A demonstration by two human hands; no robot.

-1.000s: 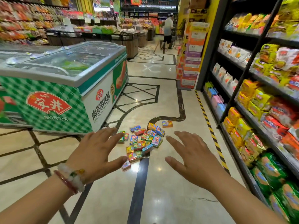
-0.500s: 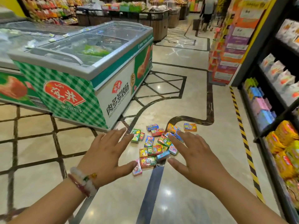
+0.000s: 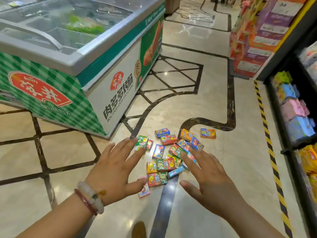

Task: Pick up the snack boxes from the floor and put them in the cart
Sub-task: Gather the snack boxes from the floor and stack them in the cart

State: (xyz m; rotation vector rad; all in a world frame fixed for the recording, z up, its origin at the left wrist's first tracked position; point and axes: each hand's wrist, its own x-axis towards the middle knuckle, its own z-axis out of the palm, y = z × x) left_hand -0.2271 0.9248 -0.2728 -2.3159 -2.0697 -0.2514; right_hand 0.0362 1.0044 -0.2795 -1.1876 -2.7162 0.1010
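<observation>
a: which step is this?
b: the reach. left hand [image 3: 115, 169] and right hand [image 3: 211, 179] hang spread, fingers straight, holding nothing, above the snack boxes [image 3: 164, 157] heaped on the floor [image 3: 214, 103].
a: next?
b: probably stoop, grip several. no cart in view; freezer [image 3: 72, 48] left, shelves [image 3: 295, 109] right.
</observation>
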